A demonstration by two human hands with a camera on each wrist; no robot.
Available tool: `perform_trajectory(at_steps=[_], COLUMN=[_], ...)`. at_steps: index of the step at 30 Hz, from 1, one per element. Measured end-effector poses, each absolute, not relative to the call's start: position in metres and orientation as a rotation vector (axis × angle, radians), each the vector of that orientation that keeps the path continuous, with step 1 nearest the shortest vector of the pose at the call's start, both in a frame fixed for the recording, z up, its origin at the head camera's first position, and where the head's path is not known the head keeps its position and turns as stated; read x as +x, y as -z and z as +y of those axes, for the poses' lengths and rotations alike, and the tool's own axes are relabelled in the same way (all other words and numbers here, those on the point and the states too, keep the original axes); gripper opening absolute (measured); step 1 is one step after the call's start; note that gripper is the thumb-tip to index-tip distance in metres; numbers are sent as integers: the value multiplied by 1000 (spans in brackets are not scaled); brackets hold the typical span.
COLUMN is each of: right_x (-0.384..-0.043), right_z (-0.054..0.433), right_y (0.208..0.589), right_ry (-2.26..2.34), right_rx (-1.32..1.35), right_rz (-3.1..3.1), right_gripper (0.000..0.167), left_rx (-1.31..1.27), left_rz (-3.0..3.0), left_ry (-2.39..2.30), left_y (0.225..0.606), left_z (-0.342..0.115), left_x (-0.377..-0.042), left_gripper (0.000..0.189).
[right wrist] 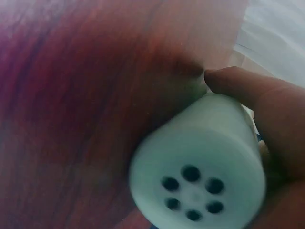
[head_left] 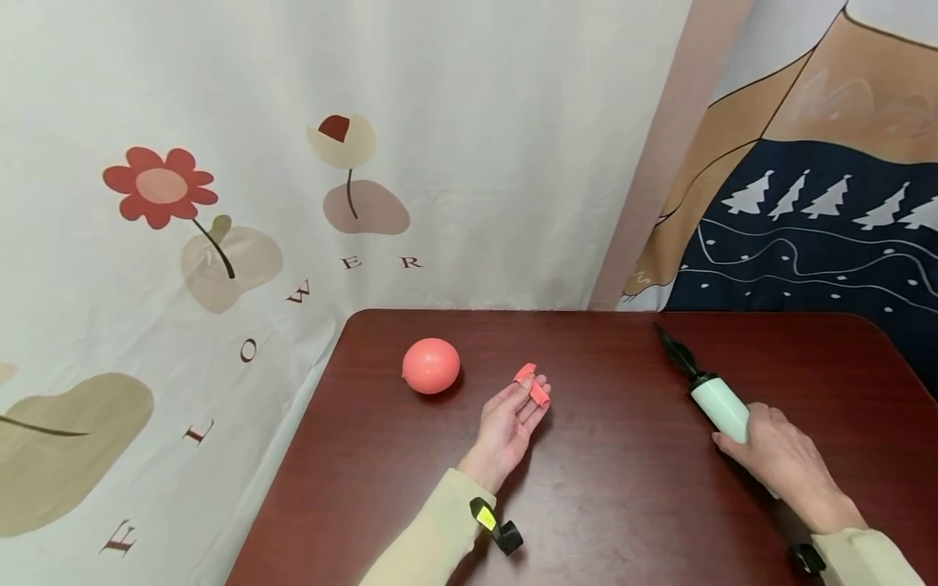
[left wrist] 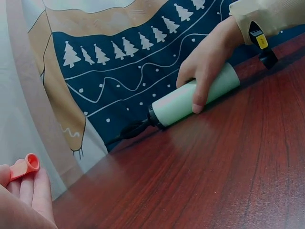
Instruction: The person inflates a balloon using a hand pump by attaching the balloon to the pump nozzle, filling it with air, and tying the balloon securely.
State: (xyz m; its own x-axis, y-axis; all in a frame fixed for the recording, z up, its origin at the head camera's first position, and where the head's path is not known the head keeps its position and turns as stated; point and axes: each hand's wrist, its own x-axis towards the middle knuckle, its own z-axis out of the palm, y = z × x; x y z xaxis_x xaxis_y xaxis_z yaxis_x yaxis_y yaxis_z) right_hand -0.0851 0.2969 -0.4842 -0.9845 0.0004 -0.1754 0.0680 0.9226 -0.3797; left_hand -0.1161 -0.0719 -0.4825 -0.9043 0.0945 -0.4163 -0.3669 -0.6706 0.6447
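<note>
An uninflated coral balloon (head_left: pixel 538 394) is pinched between the thumb and fingers of my left hand (head_left: pixel 506 427), palm turned up; its round open mouth shows in the left wrist view. My right hand (head_left: pixel 784 452) grips a pale green hand balloon pump (head_left: pixel 721 407) around its barrel. The pump's black nozzle (head_left: pixel 677 350) points away toward the table's far edge. In the right wrist view, the holed end of the pump (right wrist: pixel 195 143) faces the camera, with the thumb along its side. Left of my left hand, an inflated coral balloon (head_left: pixel 431 366) rests on the table.
The dark reddish-brown wooden table (head_left: pixel 608 505) has rounded far corners. Behind it hangs a white curtain (head_left: pixel 498 163) with flower prints, and to the right a dark blue cloth (head_left: pixel 806 260) with white trees. Each wrist wears a black strap.
</note>
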Motion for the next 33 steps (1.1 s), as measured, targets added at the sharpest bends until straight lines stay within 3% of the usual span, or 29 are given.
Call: perform_trajectory(at_steps=[7,24,33], right_x=[-73,-29,-23], right_z=[289,222,207], right_y=[477,470,471], right_ry=[697,897,935], right_rx=[43,-159,-224], right_rz=[2897,2865,2833], right_gripper=[83,72,65], left_rx=[-544,-549,-552], left_rz=[1062,993,941], left_ry=[-2639,-2729,-2783], left_y=[482,467,457], left_z=[-71,-69,-65], left_x=[-118,-141,-154], left_gripper=[53,51,48])
